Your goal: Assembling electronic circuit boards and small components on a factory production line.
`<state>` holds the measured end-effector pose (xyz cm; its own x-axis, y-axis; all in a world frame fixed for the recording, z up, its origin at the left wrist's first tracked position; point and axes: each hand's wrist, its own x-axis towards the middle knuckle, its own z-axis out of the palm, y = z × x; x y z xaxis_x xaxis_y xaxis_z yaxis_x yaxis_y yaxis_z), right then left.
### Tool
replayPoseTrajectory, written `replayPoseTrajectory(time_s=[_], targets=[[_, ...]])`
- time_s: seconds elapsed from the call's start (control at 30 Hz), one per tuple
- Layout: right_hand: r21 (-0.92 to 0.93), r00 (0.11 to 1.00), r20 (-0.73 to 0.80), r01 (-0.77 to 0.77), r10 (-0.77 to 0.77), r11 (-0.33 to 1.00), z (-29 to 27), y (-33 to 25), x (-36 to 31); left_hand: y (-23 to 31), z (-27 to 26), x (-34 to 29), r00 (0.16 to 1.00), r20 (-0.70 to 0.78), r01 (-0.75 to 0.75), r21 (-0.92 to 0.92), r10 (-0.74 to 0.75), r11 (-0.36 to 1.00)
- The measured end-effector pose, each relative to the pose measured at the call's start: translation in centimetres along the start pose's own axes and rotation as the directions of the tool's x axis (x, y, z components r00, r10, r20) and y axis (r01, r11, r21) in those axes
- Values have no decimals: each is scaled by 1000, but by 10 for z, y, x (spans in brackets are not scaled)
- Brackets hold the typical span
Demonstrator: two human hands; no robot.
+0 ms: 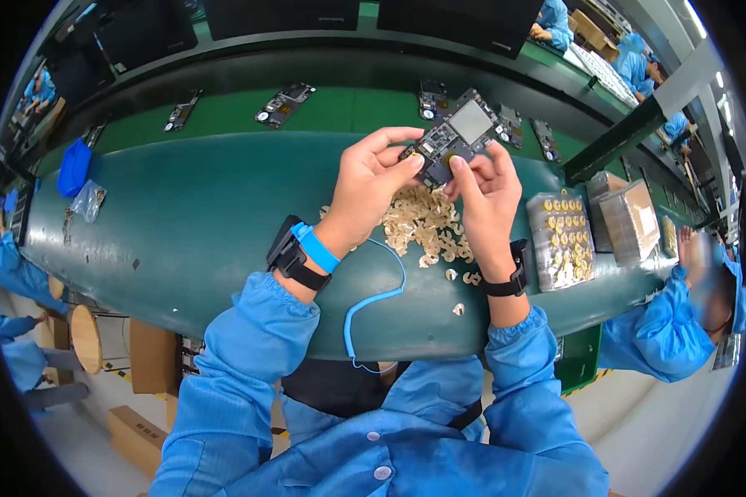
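Note:
Both of my hands hold a dark circuit board [441,149] with a silver square plate on it, tilted up over the far side of the green bench. The fingers of my left hand [365,186] pinch its left end, thumb on the face. My right hand [489,199] grips its lower right edge, thumb pressed near a gold-coloured round spot. Directly below lies a loose pile of small cream, C-shaped pieces [419,224], several scattered toward me. A blue wrist strap [315,248] circles my left wrist, and its coiled cord [375,298] runs over the bench edge.
Behind the bench [224,215], more circuit boards [284,105] lie on a green belt [224,112]. At right stand a clear tray of round gold-coloured pieces [561,240] and a box [630,222]. A blue bin [75,167] and plastic bag [88,201] sit left. A co-worker [671,323] is at right.

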<state>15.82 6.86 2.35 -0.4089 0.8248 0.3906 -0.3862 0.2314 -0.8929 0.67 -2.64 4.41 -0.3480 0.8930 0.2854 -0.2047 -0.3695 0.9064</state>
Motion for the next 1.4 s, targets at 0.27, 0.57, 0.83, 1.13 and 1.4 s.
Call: replayPoseTrajectory(time_s=[0.27,0.57,0.83,1.13,1.4], targets=[[49,1000,-7,26,-25,998,2,-1,0,1,5,0,999,-21,-43,70,45,997],[101,1000,1,-5,5,995,4,-4,-1,2,6,-2,999,-36,-18,103,22,994],[101,1000,-10,1,0,995,2,-2,-1,0,6,-3,999,-31,-17,96,20,995],[91,1000,2,12,-12,996,3,-5,-1,0,5,-2,999,-30,-19,80,21,997],[98,1000,0,2,-2,995,4,-6,0,3,4,-1,1000,-15,9,79,-8,997]])
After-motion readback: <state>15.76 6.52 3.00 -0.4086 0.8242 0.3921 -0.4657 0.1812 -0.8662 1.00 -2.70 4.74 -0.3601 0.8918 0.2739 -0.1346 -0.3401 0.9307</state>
